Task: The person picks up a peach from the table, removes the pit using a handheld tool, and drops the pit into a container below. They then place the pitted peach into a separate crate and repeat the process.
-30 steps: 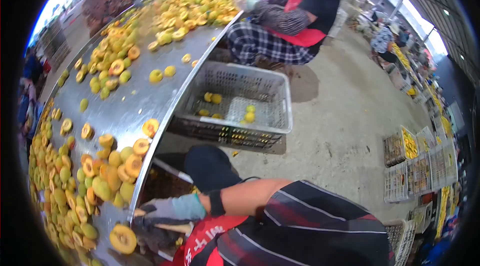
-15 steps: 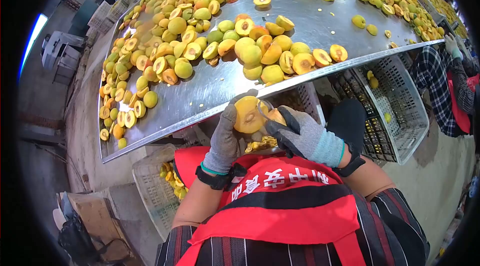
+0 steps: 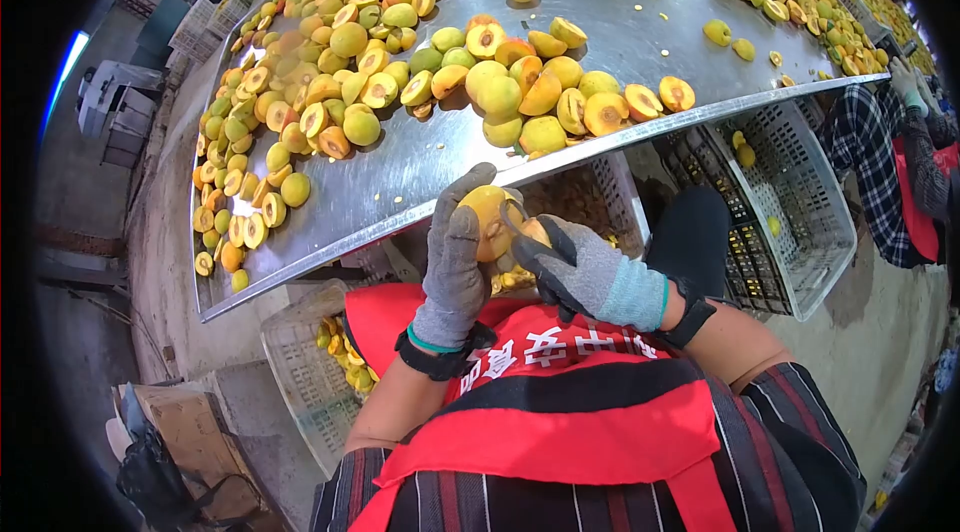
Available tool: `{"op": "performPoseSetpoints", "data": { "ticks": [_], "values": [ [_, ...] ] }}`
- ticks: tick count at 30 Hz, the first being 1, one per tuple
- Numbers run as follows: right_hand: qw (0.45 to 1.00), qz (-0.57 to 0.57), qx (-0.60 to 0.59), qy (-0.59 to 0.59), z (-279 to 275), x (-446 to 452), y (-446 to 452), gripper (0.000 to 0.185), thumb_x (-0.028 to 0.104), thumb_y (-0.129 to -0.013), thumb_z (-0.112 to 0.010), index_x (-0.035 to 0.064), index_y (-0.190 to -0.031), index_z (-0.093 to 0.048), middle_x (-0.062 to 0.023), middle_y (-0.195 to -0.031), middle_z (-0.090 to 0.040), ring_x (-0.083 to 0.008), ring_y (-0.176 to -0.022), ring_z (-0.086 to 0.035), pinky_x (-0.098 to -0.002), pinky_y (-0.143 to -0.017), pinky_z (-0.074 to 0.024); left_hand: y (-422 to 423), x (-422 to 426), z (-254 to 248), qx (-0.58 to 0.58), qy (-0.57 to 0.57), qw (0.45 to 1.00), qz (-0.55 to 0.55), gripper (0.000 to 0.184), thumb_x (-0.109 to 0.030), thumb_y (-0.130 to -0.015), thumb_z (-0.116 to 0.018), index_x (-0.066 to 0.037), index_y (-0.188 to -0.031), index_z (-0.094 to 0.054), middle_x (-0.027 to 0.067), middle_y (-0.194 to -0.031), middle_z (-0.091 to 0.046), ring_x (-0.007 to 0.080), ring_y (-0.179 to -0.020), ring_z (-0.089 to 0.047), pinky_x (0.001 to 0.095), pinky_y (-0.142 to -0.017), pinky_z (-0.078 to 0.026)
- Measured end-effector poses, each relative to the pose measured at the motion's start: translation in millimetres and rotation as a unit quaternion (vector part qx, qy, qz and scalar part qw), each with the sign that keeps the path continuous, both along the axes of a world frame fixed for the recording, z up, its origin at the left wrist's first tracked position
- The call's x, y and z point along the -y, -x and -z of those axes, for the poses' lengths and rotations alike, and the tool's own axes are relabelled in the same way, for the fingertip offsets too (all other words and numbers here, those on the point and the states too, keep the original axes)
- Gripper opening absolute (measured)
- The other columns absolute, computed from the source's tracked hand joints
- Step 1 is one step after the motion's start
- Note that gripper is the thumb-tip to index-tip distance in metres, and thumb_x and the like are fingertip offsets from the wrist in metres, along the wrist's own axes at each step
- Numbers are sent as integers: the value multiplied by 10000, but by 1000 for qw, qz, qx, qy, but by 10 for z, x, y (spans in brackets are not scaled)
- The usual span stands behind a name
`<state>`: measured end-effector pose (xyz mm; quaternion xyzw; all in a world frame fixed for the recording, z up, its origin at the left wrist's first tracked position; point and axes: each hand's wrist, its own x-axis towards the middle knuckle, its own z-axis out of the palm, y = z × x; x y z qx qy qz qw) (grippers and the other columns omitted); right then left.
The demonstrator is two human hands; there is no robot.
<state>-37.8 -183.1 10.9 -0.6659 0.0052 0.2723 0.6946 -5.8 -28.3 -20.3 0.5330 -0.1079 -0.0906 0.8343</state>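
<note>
My gloved left hand (image 3: 455, 267) is wrapped round a yellow-orange fruit half (image 3: 486, 220) just off the metal table's front edge. In my gloved right hand (image 3: 590, 270) is a small tool with a thin curved metal end (image 3: 512, 217), which touches the fruit; the handle is mostly hidden by the fingers. Halved fruits (image 3: 606, 113) and many others lie in heaps on the metal table (image 3: 420, 167) beyond my hands.
Below the table's edge, a crate (image 3: 300, 372) with yellow fruit pieces stands at the left. Another crate (image 3: 800, 222) with a few fruits is at the right, beside a seated co-worker (image 3: 905, 172). Cardboard (image 3: 190, 427) lies at the lower left.
The view has swung from the right side back to both hands. Since half a second ago, the fruit in my left hand has turned, so its cut face no longer points at the camera.
</note>
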Motion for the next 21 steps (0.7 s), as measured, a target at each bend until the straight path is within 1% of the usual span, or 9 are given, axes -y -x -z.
{"op": "performPoseSetpoints", "data": {
  "ticks": [4, 8, 9, 10, 12, 15, 18, 20, 21],
  "values": [
    [986, -20, -101, -129, -13, -17, -8, 265, 312, -915, -483, 47, -907, -474, -36, -573, -493, -104, -423, -480, -234, -349, -389, 22, 23, 38, 13, -22, 999, -35, 633, -494, -873, -470, -2, -1261, -378, 155, -1058, -560, 222, -972, -550, 332, -867, -449],
    [983, -50, -82, -154, -13, -44, -9, 250, 305, -925, -464, 56, -899, -479, -34, -575, -493, -104, -422, -480, -237, -354, -392, 28, 58, -86, 29, -32, 996, -77, 596, -462, -881, -478, 14, -1233, -406, 140, -1042, -561, 211, -945, -559, 326, -855, -454],
    [991, -39, -46, -116, 1, -77, 4, 250, 306, -929, -457, 59, -893, -477, -36, -564, -491, -109, -411, -477, -239, -357, -392, -7, 20, -104, 41, -47, 996, -67, 394, -225, -893, -493, 15, -1201, -445, 104, -1005, -561, 151, -869, -555, 270, -759, -472],
    [997, -26, -11, -78, -11, -110, -3, 251, 306, -932, -451, 61, -887, -475, -37, -553, -489, -114, -399, -473, -241, -359, -391, 12, 58, -212, 25, -102, 991, -88, 384, -232, -889, -501, 20, -1177, -470, 97, -1013, -553, 144, -847, -556, 262, -754, -467],
    [997, -34, -34, -58, -81, -87, -4, 240, 296, -930, -460, 61, -881, -472, -45, -542, -491, -124, -380, -466, -248, -358, -387, 6, 70, -151, 44, -86, 990, -105, 415, -276, -888, -510, 25, -1171, -474, 110, -1045, -553, 156, -872, -561, 270, -772, -465],
    [981, -52, -86, -167, 2, -98, -10, 250, 297, -931, -456, 57, -864, -477, -48, -541, -497, -123, -380, -467, -246, -352, -382, -2, 57, -74, 120, -145, 969, -157, 555, -427, -890, -469, 29, -1206, -443, 141, -1029, -567, 186, -928, -560, 303, -812, -460],
    [965, -77, -113, -226, -34, -29, -5, 269, 311, -929, -457, 54, -854, -478, -44, -543, -496, -120, -383, -471, -240, -354, -385, -21, 44, -46, 179, -111, 968, -139, 445, -321, -888, -510, 31, -1160, -483, 128, -1072, -564, 183, -920, -568, 294, -802, -464],
    [980, -73, -101, -155, -79, -34, 6, 278, 314, -928, -457, 46, -856, -478, -38, -545, -495, -116, -387, -474, -237, -357, -388, -56, -56, -95, 189, -136, 967, -102, 439, -288, -870, -522, 40, -1160, -485, 115, -1025, -583, 176, -893, -575, 285, -779, -472],
    [985, -74, -110, -111, -85, -26, -16, 250, 310, -919, -471, 65, -872, -482, -36, -549, -483, -120, -393, -472, -245, -339, -381, -65, -72, -151, 126, -162, 977, -62, 434, -267, -859, -523, 44, -1159, -486, 111, -1006, -590, 172, -886, -578, 280, -772, -475]
  ]
}}
